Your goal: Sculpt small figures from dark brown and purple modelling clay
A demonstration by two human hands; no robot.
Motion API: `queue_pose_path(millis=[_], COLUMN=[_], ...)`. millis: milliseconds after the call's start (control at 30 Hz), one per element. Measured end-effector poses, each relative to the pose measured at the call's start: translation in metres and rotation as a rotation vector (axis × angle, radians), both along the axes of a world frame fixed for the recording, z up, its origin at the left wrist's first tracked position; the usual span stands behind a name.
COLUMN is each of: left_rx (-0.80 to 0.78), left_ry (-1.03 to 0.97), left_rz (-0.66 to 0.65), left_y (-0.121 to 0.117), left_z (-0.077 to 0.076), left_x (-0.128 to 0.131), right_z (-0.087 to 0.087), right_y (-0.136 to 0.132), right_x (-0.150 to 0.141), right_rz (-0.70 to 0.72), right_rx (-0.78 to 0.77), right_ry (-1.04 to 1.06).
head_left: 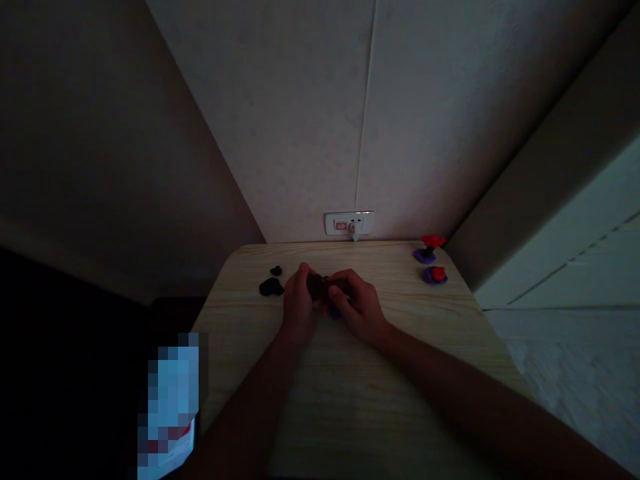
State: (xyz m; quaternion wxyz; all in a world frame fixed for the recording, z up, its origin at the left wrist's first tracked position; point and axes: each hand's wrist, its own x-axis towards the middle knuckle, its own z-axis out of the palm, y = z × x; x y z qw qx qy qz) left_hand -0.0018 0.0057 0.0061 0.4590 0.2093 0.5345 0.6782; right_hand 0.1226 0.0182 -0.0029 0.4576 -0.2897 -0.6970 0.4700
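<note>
My left hand [298,301] and my right hand [361,305] meet over the middle of the table, fingers curled inward. Between them is a dark lump [316,287], perhaps modelling clay, with the left hand around its left side and the right fingertips at its right. Below the lump, a dark blue-purple piece [335,312] shows partly, mostly covered by the fingers. Left of my left hand lie a larger black lump [271,287] and a smaller black lump [276,271]. Dim light hides the exact grip.
Near the table's [400,407] back right corner stand a red-topped figure [431,247] on a purple base and a lower red-and-purple piece [437,275]. A wall socket [349,223] with a plug sits behind. A lit screen [173,407] is at lower left.
</note>
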Motion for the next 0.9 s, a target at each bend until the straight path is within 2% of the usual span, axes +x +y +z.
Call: queue_pose_path(millis=[100, 200, 333, 433, 533, 600, 700, 900], left_rx=[0.070, 0.190, 0.236, 0.206, 0.161, 0.151, 0.191, 0.248], left_ry=[0.227, 0.306, 0.284, 0.235, 0.083, -0.046, -0.078, 0.185], left_rz=[0.069, -0.010, -0.108, -0.079, -0.028, -0.002, 0.055, 0.144], left_y=[0.001, 0.001, -0.001, 0.000, 0.000, 0.000, -0.001, -0.001], left_z=[-0.009, -0.013, -0.011, -0.008, 0.000, 0.006, 0.011, -0.002], left_x=[-0.004, -0.007, -0.005, -0.002, -0.003, -0.008, -0.014, -0.019], right_z=[0.001, 0.000, -0.002, -0.002, 0.000, 0.001, -0.001, -0.007], right_y=[0.002, 0.003, 0.003, 0.003, 0.002, 0.001, 0.002, 0.016], right_x=[0.000, -0.001, -0.002, -0.002, -0.001, 0.001, 0.002, 0.000], right_rz=[-0.095, -0.139, -0.142, -0.168, -0.189, -0.208, -0.232, -0.334], right_rx=[0.126, 0.198, 0.212, 0.231, 0.237, 0.215, 0.151, -0.068], right_ry=[-0.127, -0.179, -0.169, -0.173, -0.155, -0.135, -0.099, 0.058])
